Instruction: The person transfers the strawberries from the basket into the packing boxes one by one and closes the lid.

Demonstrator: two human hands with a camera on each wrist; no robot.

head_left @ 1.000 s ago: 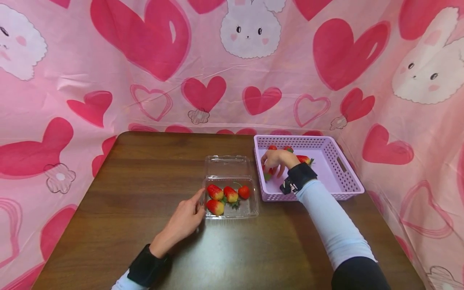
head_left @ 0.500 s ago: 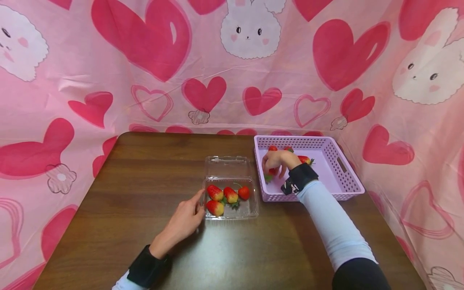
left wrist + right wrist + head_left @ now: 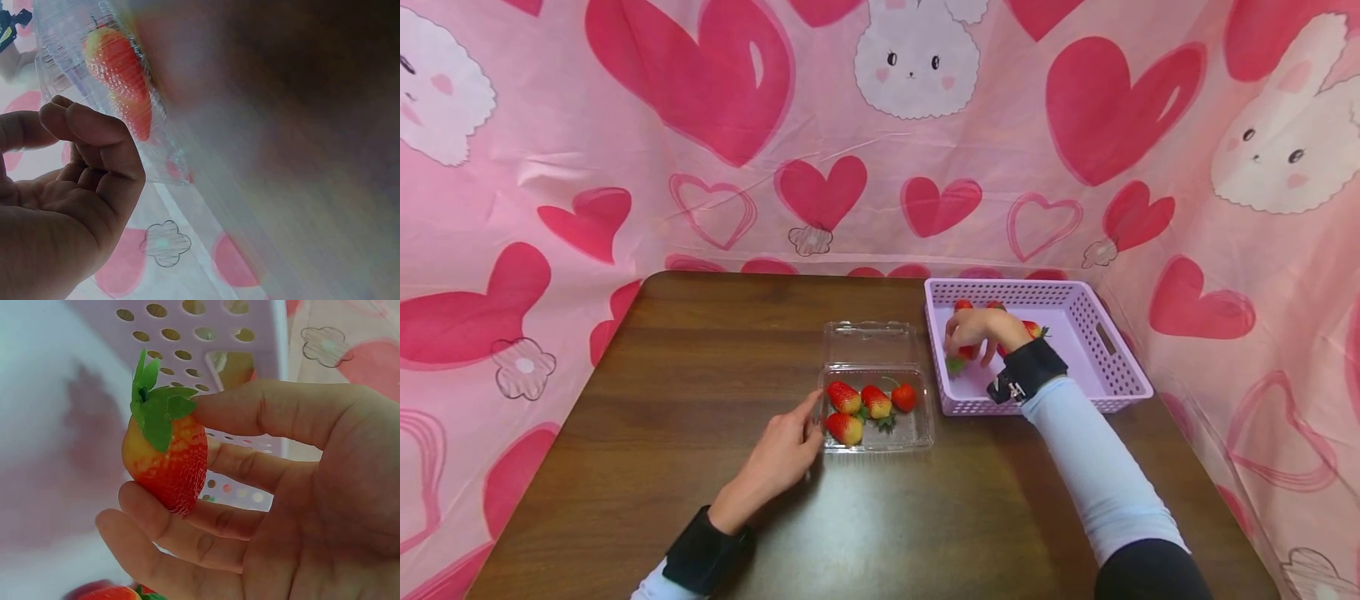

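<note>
We are seeing four strawberries point(image 3: 876, 402) lying in the clear box point(image 3: 917, 433); right of it, inside the lilac basket point(image 3: 1112, 367), our right hand point(image 3: 981, 332) is pinching a red, yellow-shouldered strawberry point(image 3: 166, 456), while our left hand point(image 3: 778, 458), fingers loosely curled, is touching the box

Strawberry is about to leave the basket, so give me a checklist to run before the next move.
1. Right hand grips the strawberry between thumb and fingers: ok.
2. Strawberry lifted off the lilac basket floor: cannot tell.
3. Clear clamshell box open, lid folded back: ok.
4. Left hand steadies the box at its left edge: ok.
5. Free room in the box beside its four strawberries: ok.
6. More fruit left in the basket: ok.
</note>
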